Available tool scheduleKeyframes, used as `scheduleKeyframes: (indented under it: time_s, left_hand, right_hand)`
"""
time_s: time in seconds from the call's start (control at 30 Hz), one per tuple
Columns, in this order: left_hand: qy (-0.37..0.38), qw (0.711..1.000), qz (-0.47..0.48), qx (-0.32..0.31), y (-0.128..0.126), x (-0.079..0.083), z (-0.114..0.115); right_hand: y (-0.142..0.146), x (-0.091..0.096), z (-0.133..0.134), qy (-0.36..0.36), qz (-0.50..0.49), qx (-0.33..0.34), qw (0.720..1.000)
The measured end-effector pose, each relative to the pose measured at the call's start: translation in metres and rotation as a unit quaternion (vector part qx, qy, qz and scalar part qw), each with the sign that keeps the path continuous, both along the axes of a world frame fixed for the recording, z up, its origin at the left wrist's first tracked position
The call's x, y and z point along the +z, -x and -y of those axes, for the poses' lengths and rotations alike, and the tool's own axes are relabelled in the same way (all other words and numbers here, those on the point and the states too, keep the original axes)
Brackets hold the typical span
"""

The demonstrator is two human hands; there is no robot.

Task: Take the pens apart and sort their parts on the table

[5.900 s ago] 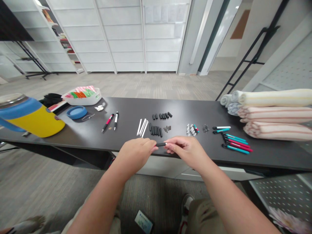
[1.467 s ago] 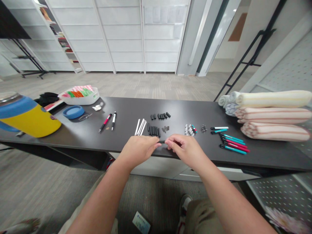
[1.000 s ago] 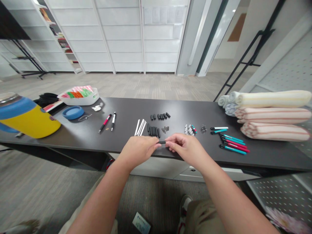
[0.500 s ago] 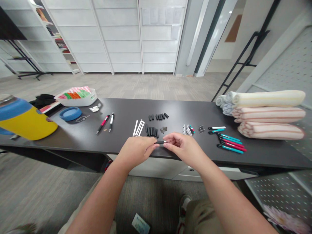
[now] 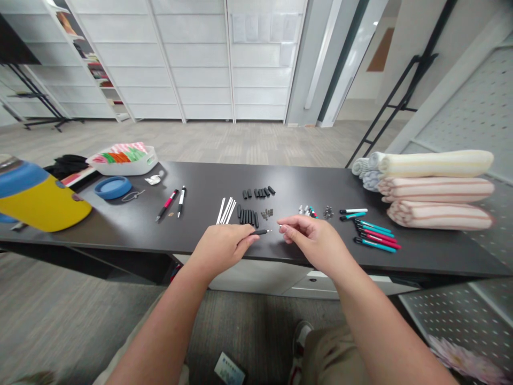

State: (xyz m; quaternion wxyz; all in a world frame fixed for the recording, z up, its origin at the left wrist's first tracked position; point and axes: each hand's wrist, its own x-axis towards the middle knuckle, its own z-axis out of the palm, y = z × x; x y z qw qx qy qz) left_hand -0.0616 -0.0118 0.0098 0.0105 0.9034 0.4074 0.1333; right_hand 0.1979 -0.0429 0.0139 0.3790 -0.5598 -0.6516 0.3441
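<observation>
My left hand (image 5: 222, 247) is closed around a black pen barrel (image 5: 260, 232), whose thin pale tip points right. Just right of that tip, my right hand (image 5: 306, 235) pinches a tiny light-coloured piece, too small to name; a gap separates it from the barrel. Beyond my left hand lie white refill tubes (image 5: 226, 210) and a row of black barrels (image 5: 248, 217). Short black grips (image 5: 260, 192) lie farther back, with small metal springs or tips (image 5: 266, 214) nearer. Past my right hand are small white and coloured clicker parts (image 5: 308, 211), partly hidden by its fingers.
Several teal, red and white pen bodies (image 5: 374, 235) lie at right before rolled towels (image 5: 438, 190). Small metal bits (image 5: 328, 212) sit nearby. At left are two assembled pens (image 5: 167, 205), a blue lid (image 5: 113, 187), a white basket (image 5: 150, 160) and a yellow-blue bottle (image 5: 44, 198).
My right hand has moved right and slightly up, away from the barrel's tip, with a tiny piece between its fingers. More of the barrel's thin tip shows. My left hand stays almost in place.
</observation>
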Motion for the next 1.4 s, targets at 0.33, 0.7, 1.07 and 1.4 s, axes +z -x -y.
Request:
scheduleKeyframes:
  time_s: [0.33,0.7,1.07,1.4]
  left_hand:
    - [-0.008,1.0,-0.004,0.01,-0.001,-0.001,-0.001]
    - [-0.01,1.0,0.0,0.01,-0.002,-0.002,-0.001]
    - [-0.013,1.0,0.008,0.008,-0.002,0.001,0.0]
    - [-0.009,1.0,0.009,0.003,-0.002,0.0,0.0]
  right_hand:
    - [-0.083,0.023,0.012,-0.03,0.414,-0.2,0.887]
    - [-0.093,-0.005,-0.005,0.007,0.411,-0.242,0.879]
    - [-0.088,-0.007,-0.009,-0.055,0.375,-0.284,0.881]
    - [-0.084,-0.005,-0.008,-0.033,0.402,-0.291,0.868]
